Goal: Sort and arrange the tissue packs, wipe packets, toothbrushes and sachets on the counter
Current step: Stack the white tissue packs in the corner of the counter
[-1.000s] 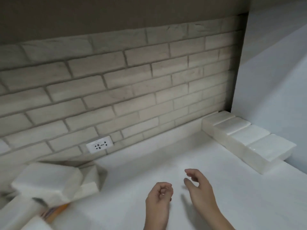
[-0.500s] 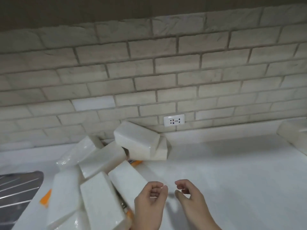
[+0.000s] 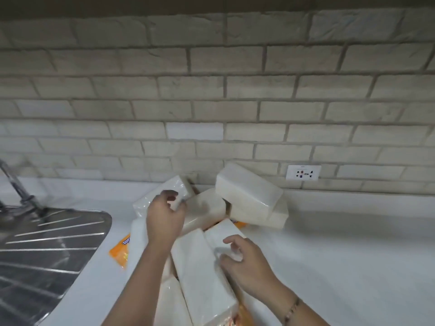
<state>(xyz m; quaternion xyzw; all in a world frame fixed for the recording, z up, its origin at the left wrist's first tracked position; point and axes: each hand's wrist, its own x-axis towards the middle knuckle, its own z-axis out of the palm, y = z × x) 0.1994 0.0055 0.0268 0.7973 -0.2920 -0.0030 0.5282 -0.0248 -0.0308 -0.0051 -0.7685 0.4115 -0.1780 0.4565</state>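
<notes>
A jumbled heap of white tissue packs lies on the white counter (image 3: 341, 255) against the brick wall. One pack (image 3: 249, 196) sits tilted on top of another (image 3: 273, 216) at the heap's right. My left hand (image 3: 164, 217) hovers over the middle packs (image 3: 204, 208) with loosely curled fingers, holding nothing. My right hand (image 3: 244, 260) reaches over the right edge of a long front pack (image 3: 200, 274), fingers bent, with nothing gripped. An orange packet (image 3: 120, 250) pokes out on the left of the heap, and another orange corner (image 3: 239, 223) shows under the right packs.
A steel sink drainboard (image 3: 47, 245) with a tap (image 3: 14, 184) takes up the left. A white wall socket (image 3: 303, 172) sits low on the brick wall. Bare counter stretches to the right of the heap.
My view has swung left from the row of packs in the right corner to the heap by the sink. Both hands have moved forward over the packs and their fingers have loosened.
</notes>
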